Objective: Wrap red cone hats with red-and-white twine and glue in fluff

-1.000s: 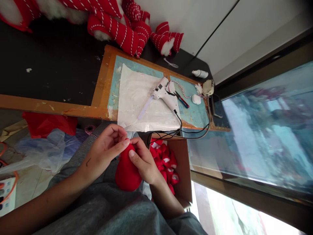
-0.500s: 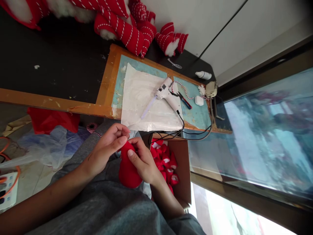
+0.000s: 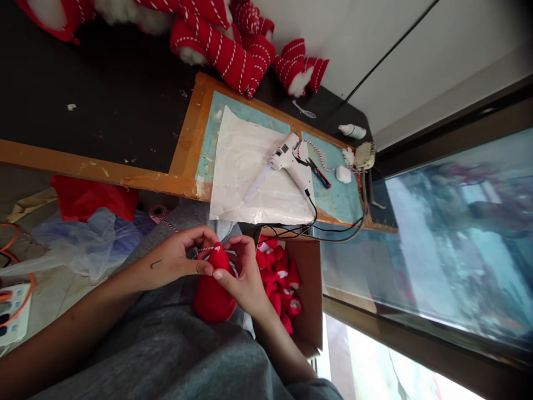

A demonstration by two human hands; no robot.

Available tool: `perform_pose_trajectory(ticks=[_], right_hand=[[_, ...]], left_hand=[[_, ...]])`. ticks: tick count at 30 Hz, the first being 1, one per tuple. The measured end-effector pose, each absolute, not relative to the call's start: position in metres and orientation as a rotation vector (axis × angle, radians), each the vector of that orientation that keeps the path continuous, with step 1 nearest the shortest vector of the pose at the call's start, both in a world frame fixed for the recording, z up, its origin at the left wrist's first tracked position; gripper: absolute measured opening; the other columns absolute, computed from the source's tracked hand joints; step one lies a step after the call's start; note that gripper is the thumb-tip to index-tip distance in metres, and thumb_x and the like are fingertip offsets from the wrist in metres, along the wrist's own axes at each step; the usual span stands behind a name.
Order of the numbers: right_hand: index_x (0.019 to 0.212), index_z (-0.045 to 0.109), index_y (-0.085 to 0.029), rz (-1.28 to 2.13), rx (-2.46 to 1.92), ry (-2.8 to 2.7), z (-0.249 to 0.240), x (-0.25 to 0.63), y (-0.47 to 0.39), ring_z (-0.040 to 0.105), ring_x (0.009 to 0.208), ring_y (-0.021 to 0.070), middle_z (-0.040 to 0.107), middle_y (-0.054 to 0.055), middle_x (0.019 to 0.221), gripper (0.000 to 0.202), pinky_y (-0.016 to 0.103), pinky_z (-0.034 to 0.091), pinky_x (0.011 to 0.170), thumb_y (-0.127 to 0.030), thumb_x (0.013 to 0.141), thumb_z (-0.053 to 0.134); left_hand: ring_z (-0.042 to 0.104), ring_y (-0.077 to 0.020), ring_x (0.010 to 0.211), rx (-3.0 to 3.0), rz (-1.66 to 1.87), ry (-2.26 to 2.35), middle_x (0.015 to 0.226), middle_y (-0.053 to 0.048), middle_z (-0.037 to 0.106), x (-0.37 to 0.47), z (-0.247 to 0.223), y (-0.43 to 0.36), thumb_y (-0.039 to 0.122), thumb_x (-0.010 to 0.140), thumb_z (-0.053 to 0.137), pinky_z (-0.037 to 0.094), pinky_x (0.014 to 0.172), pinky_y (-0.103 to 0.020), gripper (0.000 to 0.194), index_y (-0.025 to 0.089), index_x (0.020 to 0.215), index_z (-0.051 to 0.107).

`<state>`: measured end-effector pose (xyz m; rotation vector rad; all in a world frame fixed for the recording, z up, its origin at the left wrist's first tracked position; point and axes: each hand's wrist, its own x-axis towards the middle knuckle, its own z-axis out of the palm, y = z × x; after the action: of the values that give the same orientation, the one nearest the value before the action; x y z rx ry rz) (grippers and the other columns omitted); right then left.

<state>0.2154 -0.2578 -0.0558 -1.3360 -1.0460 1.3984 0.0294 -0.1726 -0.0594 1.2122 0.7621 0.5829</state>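
In the head view, one red stuffed piece [image 3: 213, 303] sits at lower centre, narrow tip towards the frame's top, long axis near vertical. The left hand [image 3: 183, 258] and right hand [image 3: 245, 280] grasp its upper part; one striped cord [image 3: 205, 249] reaches the tip. The bench [image 3: 120, 128], above, bears one glue gun [image 3: 295, 169] and one bottle [image 3: 353, 131]. One box [image 3: 308, 289] holds overlapping red pieces [image 3: 283, 272], uncountable.

Head camera (worn) faces forward, down.
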Motion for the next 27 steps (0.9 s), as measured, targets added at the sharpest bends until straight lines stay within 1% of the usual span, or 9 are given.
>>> perform_pose_trajectory(ticks=[2,4,8,12,16,18,20,24,27], right_hand=[[0.117,0.052,-0.029,1.278,-1.460,-1.101,-0.057,0.215,-0.262,0.068,0.113,0.0268,0.065,0.005,0.118,0.076,0.045,0.056,0.106,-0.055,0.063,0.100],[0.112,0.056,-0.028,1.151,-1.584,-1.188,-0.056,0.216,-0.264,0.069,0.108,0.0278,0.068,0.005,0.112,0.070,0.046,0.056,0.103,-0.048,0.062,0.101],[0.111,0.060,-0.026,1.039,-1.598,-1.267,-0.052,0.220,-0.263,0.071,0.101,0.0263,0.073,0.006,0.108,0.039,0.042,0.057,0.094,-0.036,0.082,0.084],[0.124,0.062,-0.025,1.116,-1.526,-1.236,-0.048,0.230,-0.256,0.070,0.109,0.0252,0.075,0.006,0.118,0.032,0.040,0.053,0.101,-0.027,0.093,0.065],[0.130,0.064,-0.026,1.287,-1.446,-1.149,-0.041,0.234,-0.249,0.067,0.113,0.0260,0.072,0.005,0.120,0.035,0.040,0.050,0.103,-0.036,0.097,0.059],[0.136,0.060,-0.027,1.336,-1.375,-1.114,-0.040,0.231,-0.247,0.066,0.114,0.0264,0.070,0.006,0.125,0.044,0.040,0.050,0.104,-0.046,0.096,0.065],[0.137,0.053,-0.029,1.347,-1.341,-1.058,-0.042,0.227,-0.246,0.066,0.109,0.0252,0.069,0.006,0.122,0.056,0.038,0.053,0.101,-0.052,0.091,0.075],[0.117,0.049,-0.031,1.408,-1.293,-0.899,-0.049,0.221,-0.245,0.062,0.083,0.0196,0.064,0.000,0.101,0.050,0.032,0.055,0.079,-0.059,0.088,0.079],[0.110,0.052,-0.029,1.437,-1.278,-0.858,-0.051,0.220,-0.244,0.057,0.077,0.0178,0.060,-0.001,0.095,0.048,0.029,0.051,0.075,-0.062,0.088,0.078]], left_hand=[[0.061,-0.0180,0.075,1.196,0.579,0.761,0.080,0.002,0.063,0.032,-0.060,-0.173,0.041,0.076,0.091,0.051,0.070,-0.026,0.031,0.023,0.091,0.071],[0.062,-0.0185,0.077,1.195,0.583,0.753,0.082,0.001,0.064,0.033,-0.062,-0.173,0.045,0.079,0.089,0.052,0.071,-0.026,0.032,0.023,0.093,0.071],[0.062,-0.0176,0.076,1.252,0.590,0.739,0.081,0.002,0.063,0.032,-0.066,-0.171,0.045,0.080,0.090,0.052,0.071,-0.025,0.035,0.023,0.102,0.073],[0.064,-0.0187,0.080,1.364,0.593,0.824,0.084,0.000,0.067,0.030,-0.060,-0.165,0.045,0.087,0.084,0.053,0.074,-0.026,0.026,0.024,0.100,0.074],[0.065,-0.0194,0.078,1.395,0.676,0.873,0.083,-0.002,0.069,0.034,-0.047,-0.163,0.047,0.091,0.078,0.054,0.071,-0.027,0.025,0.023,0.091,0.075],[0.063,-0.0185,0.074,1.419,0.724,0.880,0.080,-0.001,0.068,0.036,-0.040,-0.166,0.046,0.091,0.078,0.053,0.068,-0.026,0.024,0.023,0.088,0.074],[0.060,-0.0171,0.069,1.446,0.754,0.887,0.077,0.000,0.066,0.038,-0.034,-0.171,0.046,0.092,0.076,0.050,0.063,-0.025,0.023,0.023,0.087,0.074],[0.057,-0.0164,0.066,1.453,0.749,0.941,0.078,0.000,0.065,0.038,-0.027,-0.179,0.047,0.094,0.073,0.045,0.057,-0.024,0.024,0.024,0.089,0.073],[0.058,-0.0165,0.068,1.424,0.756,0.988,0.080,-0.001,0.067,0.038,-0.026,-0.182,0.048,0.094,0.073,0.046,0.059,-0.025,0.024,0.024,0.092,0.073]])
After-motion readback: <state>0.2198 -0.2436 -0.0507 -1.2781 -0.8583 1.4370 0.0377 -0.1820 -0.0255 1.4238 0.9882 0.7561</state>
